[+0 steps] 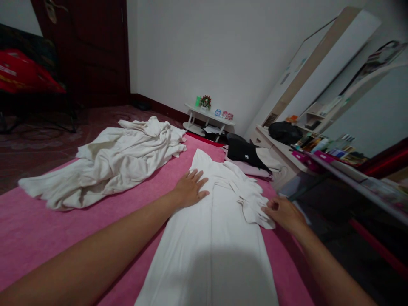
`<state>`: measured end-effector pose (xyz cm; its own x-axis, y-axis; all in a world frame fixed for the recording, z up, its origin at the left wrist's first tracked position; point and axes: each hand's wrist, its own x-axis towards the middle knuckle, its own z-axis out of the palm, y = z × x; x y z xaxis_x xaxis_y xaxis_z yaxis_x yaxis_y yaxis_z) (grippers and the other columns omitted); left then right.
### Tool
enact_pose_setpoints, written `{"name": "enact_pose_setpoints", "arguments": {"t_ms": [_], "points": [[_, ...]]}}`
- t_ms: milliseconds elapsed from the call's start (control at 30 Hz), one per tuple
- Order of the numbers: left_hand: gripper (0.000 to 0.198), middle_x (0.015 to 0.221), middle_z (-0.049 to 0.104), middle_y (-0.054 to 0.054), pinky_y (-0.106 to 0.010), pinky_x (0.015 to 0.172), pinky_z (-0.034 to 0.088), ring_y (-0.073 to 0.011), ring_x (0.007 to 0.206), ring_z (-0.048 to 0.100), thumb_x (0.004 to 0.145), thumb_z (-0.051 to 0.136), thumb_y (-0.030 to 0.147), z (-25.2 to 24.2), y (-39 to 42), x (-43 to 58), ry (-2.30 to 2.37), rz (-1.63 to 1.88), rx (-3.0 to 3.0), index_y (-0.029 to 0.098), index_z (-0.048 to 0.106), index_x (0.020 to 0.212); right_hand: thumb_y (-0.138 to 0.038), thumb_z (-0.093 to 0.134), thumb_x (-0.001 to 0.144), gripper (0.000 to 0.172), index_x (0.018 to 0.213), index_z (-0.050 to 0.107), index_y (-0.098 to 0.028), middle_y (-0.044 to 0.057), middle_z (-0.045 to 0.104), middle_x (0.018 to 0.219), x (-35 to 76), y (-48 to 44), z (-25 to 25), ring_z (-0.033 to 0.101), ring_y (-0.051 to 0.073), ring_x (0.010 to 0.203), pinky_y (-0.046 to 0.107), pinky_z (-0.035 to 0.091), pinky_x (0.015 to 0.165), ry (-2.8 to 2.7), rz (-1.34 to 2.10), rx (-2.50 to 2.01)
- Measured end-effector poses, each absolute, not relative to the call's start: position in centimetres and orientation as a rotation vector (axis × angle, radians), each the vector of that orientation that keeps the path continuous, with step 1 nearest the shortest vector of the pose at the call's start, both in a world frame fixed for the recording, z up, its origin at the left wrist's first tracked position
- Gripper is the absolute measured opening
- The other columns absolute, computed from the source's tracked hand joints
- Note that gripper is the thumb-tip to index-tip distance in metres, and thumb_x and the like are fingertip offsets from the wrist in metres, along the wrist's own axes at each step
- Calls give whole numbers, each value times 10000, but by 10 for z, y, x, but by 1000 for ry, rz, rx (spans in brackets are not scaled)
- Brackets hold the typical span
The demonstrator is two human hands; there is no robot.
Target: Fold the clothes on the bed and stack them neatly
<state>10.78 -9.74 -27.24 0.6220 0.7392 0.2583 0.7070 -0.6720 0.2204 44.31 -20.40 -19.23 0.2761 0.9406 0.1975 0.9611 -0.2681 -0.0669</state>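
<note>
A long white garment (210, 238) lies spread flat on a pink bed cover (38, 238), running away from me. My left hand (190, 188) rests flat on its upper left part, fingers stretched out. My right hand (282, 213) is at the garment's right edge, fingers curled and pinching the bunched white sleeve (251, 199) that lies folded over there.
A crumpled heap of white cloth (108, 159) lies on the bed to the left. A black garment (244, 151) on folded pink and white clothes sits at the far end. A cluttered dresser (306, 155) and a small white shelf (208, 117) stand beyond; a dark door (92, 46) is behind.
</note>
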Motion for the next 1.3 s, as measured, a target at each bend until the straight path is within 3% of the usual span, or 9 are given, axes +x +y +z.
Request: {"name": "enact_pose_setpoints", "arguments": {"t_ms": [100,267,400,600,767,867,967,1067,1300], "points": [[610,1532,285,-94,-494,1128,167,-315,1413,213,935,289,589,-274,-97,108,1223,523,2747,246,382,1431,-353,541,753,200,593,532,-233,22,634,660,434,-212,-180,604,195,627,285,404,591,-1684,-234,-2337],[586,1521,312,-93,-493,1125,190,-316,1403,244,937,323,570,-275,-96,107,1209,566,2753,243,408,1415,-365,525,795,139,777,582,-240,30,685,883,389,-219,-147,637,205,809,291,428,716,-1685,-442,-2048],[571,1514,328,-92,-498,1121,211,-322,1396,262,934,349,557,-275,-97,107,1220,572,2761,245,430,1405,-348,622,715,399,1090,578,-218,78,652,1051,389,-220,-158,624,251,911,309,424,687,-1916,-330,-2348],[564,1504,345,-94,-507,1118,222,-328,1388,278,936,355,541,-273,-98,107,1232,578,2763,235,438,1402,-336,515,768,173,688,569,-192,88,637,864,427,-210,-185,617,229,764,292,369,579,-1860,-294,-2622],[578,1511,329,-106,-513,1116,227,-337,1391,266,934,359,543,-274,-96,106,1207,572,2763,219,425,1408,-374,555,772,160,808,550,-217,64,665,890,381,-224,-148,624,244,784,314,414,649,-1727,-546,-2158],[563,1504,340,-115,-491,1118,239,-325,1387,278,941,365,513,-275,-94,105,1186,573,2757,198,425,1404,-295,579,797,130,908,571,-226,59,648,1077,331,-250,-127,607,216,980,307,436,832,-2239,-87,-1652],[482,1480,385,-107,-464,1121,250,-294,1373,315,955,370,406,-276,-91,105,1185,602,2738,189,456,1377,-288,587,843,118,949,600,-238,34,651,1077,301,-269,-124,602,161,992,251,433,856,-2528,495,-1369],[436,1455,423,-103,-457,1119,261,-278,1357,346,947,390,337,-276,-90,104,1183,634,2722,189,491,1344,-256,618,823,95,912,607,-224,27,659,982,298,-274,-136,604,160,921,256,428,820,-2404,538,-1577],[406,1417,467,-109,-461,1088,308,-291,1317,397,921,439,323,-274,-90,105,1162,686,2737,186,543,1288,-256,762,645,347,945,589,-236,-15,626,928,297,-286,-175,577,175,832,261,378,695,-2385,539,-1907]]}}
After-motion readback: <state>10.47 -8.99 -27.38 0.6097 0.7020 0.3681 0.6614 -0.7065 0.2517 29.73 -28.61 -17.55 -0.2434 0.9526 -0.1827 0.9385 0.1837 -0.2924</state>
